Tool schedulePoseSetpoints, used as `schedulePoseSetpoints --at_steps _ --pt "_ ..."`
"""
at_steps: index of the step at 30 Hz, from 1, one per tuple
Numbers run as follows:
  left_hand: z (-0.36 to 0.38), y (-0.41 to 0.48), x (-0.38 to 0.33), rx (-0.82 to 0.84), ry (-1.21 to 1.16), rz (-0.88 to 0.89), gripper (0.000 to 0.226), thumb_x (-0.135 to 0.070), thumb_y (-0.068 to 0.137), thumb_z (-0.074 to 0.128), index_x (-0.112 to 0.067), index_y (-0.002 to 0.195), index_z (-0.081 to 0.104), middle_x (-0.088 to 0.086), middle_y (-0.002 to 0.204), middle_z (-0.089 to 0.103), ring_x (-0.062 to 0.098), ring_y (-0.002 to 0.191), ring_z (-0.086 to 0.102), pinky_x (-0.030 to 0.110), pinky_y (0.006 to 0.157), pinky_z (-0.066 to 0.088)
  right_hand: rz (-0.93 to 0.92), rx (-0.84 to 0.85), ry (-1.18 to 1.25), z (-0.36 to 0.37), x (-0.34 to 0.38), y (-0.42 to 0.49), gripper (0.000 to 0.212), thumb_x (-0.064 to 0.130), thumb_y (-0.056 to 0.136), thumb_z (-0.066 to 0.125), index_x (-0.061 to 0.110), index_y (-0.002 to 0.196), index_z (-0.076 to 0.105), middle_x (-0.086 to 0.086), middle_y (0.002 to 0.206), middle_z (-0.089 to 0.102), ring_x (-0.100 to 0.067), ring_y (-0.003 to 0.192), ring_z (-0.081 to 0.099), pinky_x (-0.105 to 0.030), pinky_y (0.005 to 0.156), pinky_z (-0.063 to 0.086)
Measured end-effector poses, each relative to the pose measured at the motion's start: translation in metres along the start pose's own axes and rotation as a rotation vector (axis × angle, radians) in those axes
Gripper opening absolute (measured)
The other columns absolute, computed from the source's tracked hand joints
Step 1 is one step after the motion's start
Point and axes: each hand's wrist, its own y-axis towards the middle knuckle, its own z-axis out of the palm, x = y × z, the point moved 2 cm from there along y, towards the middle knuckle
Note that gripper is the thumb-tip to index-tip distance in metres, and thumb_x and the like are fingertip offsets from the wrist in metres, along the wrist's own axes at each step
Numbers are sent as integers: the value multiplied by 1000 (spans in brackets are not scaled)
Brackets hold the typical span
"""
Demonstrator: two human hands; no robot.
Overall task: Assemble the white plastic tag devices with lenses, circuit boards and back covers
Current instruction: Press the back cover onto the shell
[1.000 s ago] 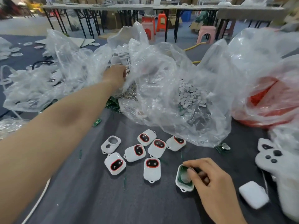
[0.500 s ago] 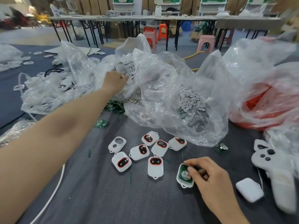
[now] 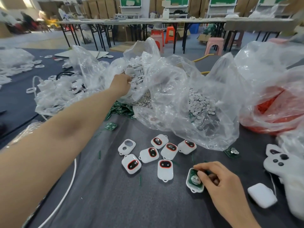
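The right hand [image 3: 218, 180] pinches an open white tag shell [image 3: 191, 188] with a green circuit board [image 3: 195, 180] inside. The shell rests on the tabletop [image 3: 115, 203] just right of the loose tags [image 3: 165, 168]. Well apart, the left hand [image 3: 120, 83] reaches into a clear bag [image 3: 148, 51] of white covers [image 3: 138, 66]; whether it grips one cannot be told.

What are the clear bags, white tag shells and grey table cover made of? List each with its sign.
Crinkled clear bag: thin plastic film, glossy; it creases and shows small white discs through it. White rounded tag shell with red-rimmed lens: moulded hard plastic, smooth with soft sheen. Dark grey table cover: probably felt or woven cloth, matte, faintly fuzzy.
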Motion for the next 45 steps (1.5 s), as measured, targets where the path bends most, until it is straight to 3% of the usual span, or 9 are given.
schedulePoseSetpoints --at_steps 7,14,19,23,28,30,38,42,45 --pt "17 24 -12 99 140 -71 24 -17 97 53 -3 115 62 19 119 59 34 105 57 37 89 46 -38 -29 -40 0 -1 2 40 -3 72 77 36 72 73 17 81 63 -9 61 53 -11 57 39" --pt "28 26 -6 3 253 -125 6 -15 93 57 -10 97 59 9 97 63 26 79 54 34 70 44 -45 -20 -34 1 -4 2 40 -2 72 77 37 72 72 15 81 64 -10 62 54 -11 58 39" --pt "11 19 -7 -254 -280 -94 6 -21 89 60 -17 89 56 1 85 60 17 77 54 21 64 43 -42 -10 -16 0 -1 2 37 -1 73 76 36 73 73 17 82 65 -7 59 51 -10 58 39" --pt "-7 10 -8 -254 -475 -124 7 -12 85 60 -16 90 57 -1 87 60 12 77 54 2 50 37 -27 -7 -20 0 -1 1 35 0 75 75 36 72 72 20 83 65 -8 64 54 -11 60 40" --pt "-22 -22 -12 -221 -721 -253 10 -24 88 68 -17 85 62 2 93 66 17 86 60 17 73 49 -30 -17 -3 -1 -1 0 32 1 78 73 32 74 71 23 85 65 -7 75 58 -9 63 40" --pt "-25 -54 -26 -184 -911 -275 13 -22 90 66 -20 78 61 2 89 66 19 83 63 27 75 54 -27 -11 -11 -1 -1 -1 30 2 79 73 32 75 71 22 84 65 -8 74 58 -10 64 41" --pt "9 -232 -111 167 -1607 -431 13 0 91 57 -8 81 59 5 69 68 16 59 65 29 64 58 -29 -94 141 -10 10 -8 13 19 82 72 32 87 70 9 82 70 -1 73 63 -7 67 45" --pt "26 -275 -141 447 -1725 -397 20 8 90 52 -6 75 52 5 68 65 19 66 67 29 66 58 -110 -78 299 -18 16 -10 43 24 79 75 38 117 60 6 106 65 -7 79 64 -15 69 51" --pt "31 -285 -148 604 -1719 -294 20 7 86 57 -8 73 52 5 70 63 18 68 67 29 68 59 -233 -46 250 -19 20 -10 46 22 78 77 42 115 60 0 111 65 -14 93 66 -24 78 54"
